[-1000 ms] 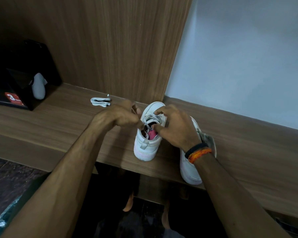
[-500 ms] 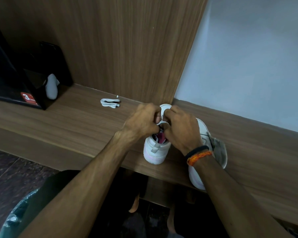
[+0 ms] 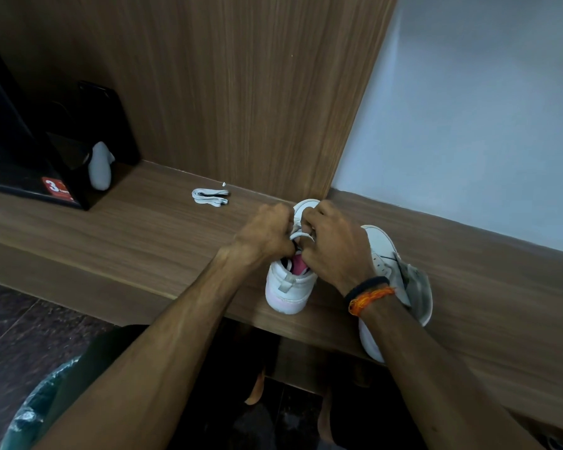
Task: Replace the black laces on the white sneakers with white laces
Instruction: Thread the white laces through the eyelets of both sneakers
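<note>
A white sneaker (image 3: 288, 289) with a pink lining stands on the wooden bench (image 3: 150, 241), heel toward me. My left hand (image 3: 267, 235) and my right hand (image 3: 333, 245) meet over its tongue, fingers curled, each pinching the white lace (image 3: 298, 234) that loops between them. The second white sneaker (image 3: 387, 264) lies behind my right wrist, partly hidden. A folded spare white lace (image 3: 210, 197) rests on the bench to the left.
A black box (image 3: 20, 151) with a red label and a white sock-like item (image 3: 100, 170) stand at the far left. A wood panel (image 3: 241, 92) rises behind the bench. A lined bin (image 3: 33, 414) sits at lower left on the dark floor.
Both hands have come together over the sneaker's tongue and now pinch the white lace close to each other; a second ago the left hand was further left, apart from the right.
</note>
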